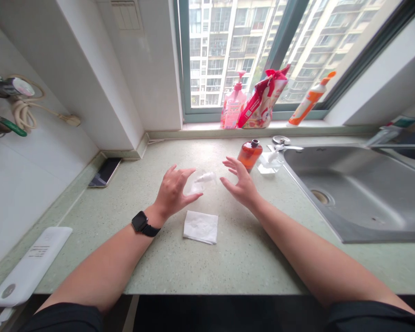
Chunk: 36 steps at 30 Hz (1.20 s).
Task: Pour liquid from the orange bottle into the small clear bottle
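My left hand [174, 189], a black watch [140, 222] on its wrist, is open with fingers and thumb curved apart. Just beside them on the counter is a small clear container with a whitish pump-like top [204, 177]; glare blurs its outline, and I cannot tell whether the fingers touch it. Across from it, my right hand [240, 184] is also open, holding nothing. Behind that hand stands an amber bottle [251, 155] with a dark neck, partly hidden by the fingers. A folded white tissue [200, 227] lies flat in front of both hands.
Right of the amber bottle are a clear pump bottle [269, 162] and a steel sink [359, 193] with a faucet. The windowsill holds a pink pump bottle [233, 108], a red pouch [263, 101] and an orange-white bottle [307, 103]. At left lie a phone [105, 172] and white power bank [32, 263].
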Available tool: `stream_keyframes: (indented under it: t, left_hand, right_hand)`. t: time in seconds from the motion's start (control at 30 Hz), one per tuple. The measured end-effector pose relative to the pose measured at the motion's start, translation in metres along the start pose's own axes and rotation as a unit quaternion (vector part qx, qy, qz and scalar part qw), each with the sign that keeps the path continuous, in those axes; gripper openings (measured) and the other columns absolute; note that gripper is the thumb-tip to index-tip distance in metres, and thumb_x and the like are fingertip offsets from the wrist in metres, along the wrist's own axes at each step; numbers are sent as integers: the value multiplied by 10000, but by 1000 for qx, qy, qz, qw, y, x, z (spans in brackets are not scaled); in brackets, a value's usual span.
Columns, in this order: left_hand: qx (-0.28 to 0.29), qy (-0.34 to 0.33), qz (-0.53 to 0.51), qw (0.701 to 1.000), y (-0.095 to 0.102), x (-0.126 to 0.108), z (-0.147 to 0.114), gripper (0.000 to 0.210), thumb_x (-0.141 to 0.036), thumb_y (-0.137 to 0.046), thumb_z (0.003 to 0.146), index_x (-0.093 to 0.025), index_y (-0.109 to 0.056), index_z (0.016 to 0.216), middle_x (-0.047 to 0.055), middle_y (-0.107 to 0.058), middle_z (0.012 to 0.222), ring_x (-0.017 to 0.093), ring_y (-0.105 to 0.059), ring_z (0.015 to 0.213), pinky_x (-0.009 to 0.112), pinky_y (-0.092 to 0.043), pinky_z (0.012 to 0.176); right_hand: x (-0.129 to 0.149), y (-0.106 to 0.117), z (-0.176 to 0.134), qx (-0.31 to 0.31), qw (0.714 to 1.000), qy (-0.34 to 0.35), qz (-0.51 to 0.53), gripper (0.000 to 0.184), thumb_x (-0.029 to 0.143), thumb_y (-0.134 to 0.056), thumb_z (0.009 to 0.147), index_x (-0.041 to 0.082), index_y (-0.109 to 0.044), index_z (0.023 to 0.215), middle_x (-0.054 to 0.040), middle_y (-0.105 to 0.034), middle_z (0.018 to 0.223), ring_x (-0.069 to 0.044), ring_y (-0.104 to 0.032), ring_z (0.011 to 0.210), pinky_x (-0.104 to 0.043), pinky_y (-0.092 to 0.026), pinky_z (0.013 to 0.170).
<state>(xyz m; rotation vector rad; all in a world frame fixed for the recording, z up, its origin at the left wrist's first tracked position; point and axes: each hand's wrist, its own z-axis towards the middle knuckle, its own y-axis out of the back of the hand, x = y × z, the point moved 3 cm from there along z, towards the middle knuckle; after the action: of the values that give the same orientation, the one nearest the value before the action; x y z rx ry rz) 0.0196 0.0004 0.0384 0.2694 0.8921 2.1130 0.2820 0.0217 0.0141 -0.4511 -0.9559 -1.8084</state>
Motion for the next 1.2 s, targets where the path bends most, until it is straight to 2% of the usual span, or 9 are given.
stream_keyframes:
  t: [0.1, 0.27, 0.4, 0.57, 0.67, 0.73, 0.83, 0.97, 1.2]
  left_hand:
    - [-3, 16, 11, 1000, -2, 6, -2, 722, -531, -779, 953, -268, -458, 1544, 103, -760, 1299, 310, -742, 1175, 610, -447, 1252]
    - [14, 15, 7, 1000, -5, 2, -2, 715, -551, -768, 958, -242, -481, 1536, 115, -755, 1306, 308, -730, 1204, 598, -430, 1267]
    - [42, -13, -7, 999, -6, -5, 0, 712, -545, -763, 963, -238, -484, 1542, 107, -752, 1313, 293, -732, 1196, 594, -395, 1296]
    - [10, 1, 14, 1000, -4, -1, -1, 717, -526, -773, 959, -230, -470, 1538, 114, -756, 1297, 297, -741, 1157, 594, -426, 1267]
    - [-6, 12, 25, 1000, -3, 3, -2, 719, -513, -778, 957, -241, -458, 1540, 110, -762, 1281, 304, -748, 1141, 600, -441, 1253]
    - [-5, 13, 26, 1000, -3, 4, -1, 724, -517, -779, 955, -245, -455, 1542, 109, -763, 1280, 303, -751, 1134, 604, -440, 1255]
    - [3, 1, 17, 1000, -3, 0, 0, 729, -532, -778, 952, -232, -462, 1537, 116, -757, 1290, 299, -747, 1143, 603, -424, 1270]
    - [43, -25, -5, 999, -4, -4, 0, 723, -518, -773, 959, -239, -460, 1548, 108, -754, 1302, 291, -735, 1187, 601, -412, 1284]
    - [56, -35, -18, 998, -5, -3, -1, 726, -484, -782, 958, -247, -451, 1559, 107, -746, 1337, 292, -724, 1213, 615, -390, 1296]
  right_hand:
    - [-3, 2, -1, 9, 1000, -2, 8, 694, 303, -715, 923, 332, -460, 1568, -139, -665, 1436, -315, -664, 1343, -608, -566, 1116]
    - [17, -9, -6, 93, 994, 40, 32, 775, 314, -713, 938, 351, -376, 1635, -138, -599, 1537, -325, -599, 1441, -609, -525, 1173]
    - [23, -17, -8, 70, 997, 33, 17, 792, 434, -773, 940, 324, -392, 1626, -156, -630, 1492, -335, -633, 1396, -605, -541, 1152]
    - [9, -20, -8, 21, 1000, 4, -14, 641, 317, -683, 976, 310, -448, 1572, -138, -694, 1398, -304, -697, 1288, -607, -549, 1133]
    - [6, -19, -8, 19, 1000, 2, -14, 643, 248, -653, 947, 314, -455, 1555, -125, -699, 1381, -301, -697, 1283, -601, -556, 1121]
    - [9, -19, -8, 29, 1000, -2, -4, 620, 292, -705, 929, 301, -487, 1509, -123, -694, 1378, -305, -693, 1282, -580, -578, 1089]
    - [15, -17, -5, 42, 999, -3, -12, 433, 430, -775, 919, 282, -604, 1288, -102, -709, 1274, -301, -701, 1207, -545, -608, 1025]
    - [22, -13, -2, 52, 997, 42, -39, 304, 511, -785, 925, 283, -645, 1069, -81, -713, 1147, -295, -694, 1129, -518, -611, 989]
    - [30, -13, -3, 86, 992, 83, -27, 240, 436, -762, 964, 291, -699, 1144, -68, -712, 1131, -266, -707, 1089, -471, -623, 943]
